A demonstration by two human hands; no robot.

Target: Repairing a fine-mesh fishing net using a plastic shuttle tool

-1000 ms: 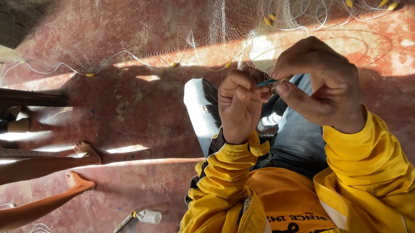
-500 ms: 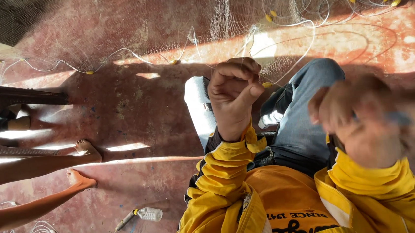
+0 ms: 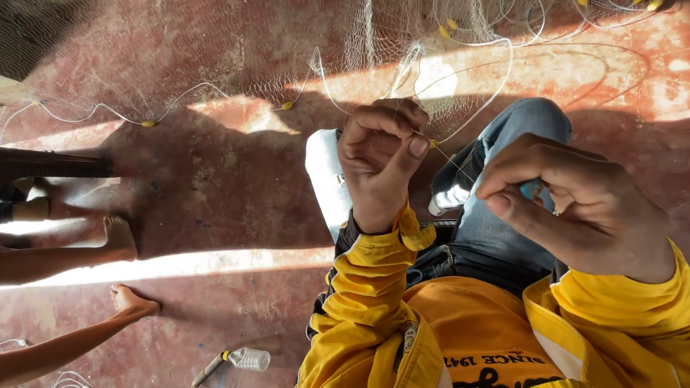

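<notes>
Two hands; line slanting between

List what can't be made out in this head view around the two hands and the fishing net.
- Blue tool in the right hand: mostly hidden by curled fingers; its shape is unclear.
- The line pinched by the left hand: too thin to follow to the net.
- Net: cut off by the top edge.
- Another person's legs: cut off by the left edge.
- Small object on the floor: too small to identify.
</notes>
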